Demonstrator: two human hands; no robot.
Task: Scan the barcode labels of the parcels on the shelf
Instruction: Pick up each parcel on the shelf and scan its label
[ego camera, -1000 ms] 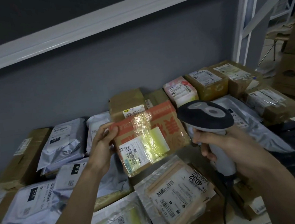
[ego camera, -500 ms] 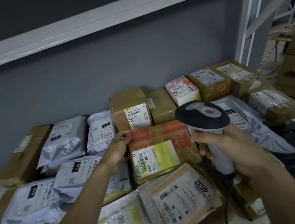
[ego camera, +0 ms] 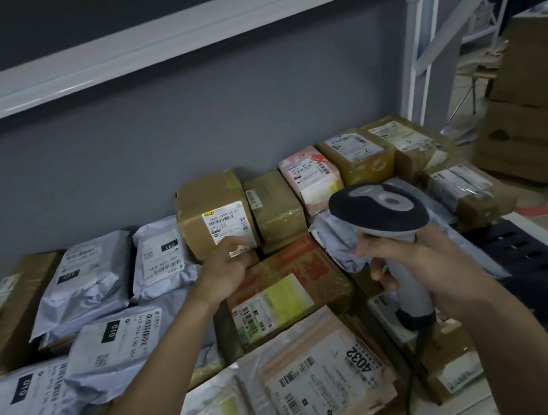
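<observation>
Head view, left to right: "010" and "231" are read on grey plastic mailer bags (ego camera: 110, 344). A brown cardboard box (ego camera: 212, 211) labelled "5020-1099-54-77" is touched by the left hand (ego camera: 228, 268), fingers loosely extended; the red-printed carton (ego camera: 292, 284), held half a second ago, has been laid flat. "4032" marks a padded envelope (ego camera: 324, 373). A grey handheld barcode scanner (ego camera: 380, 211) is gripped by the right hand (ego camera: 418, 269).
</observation>
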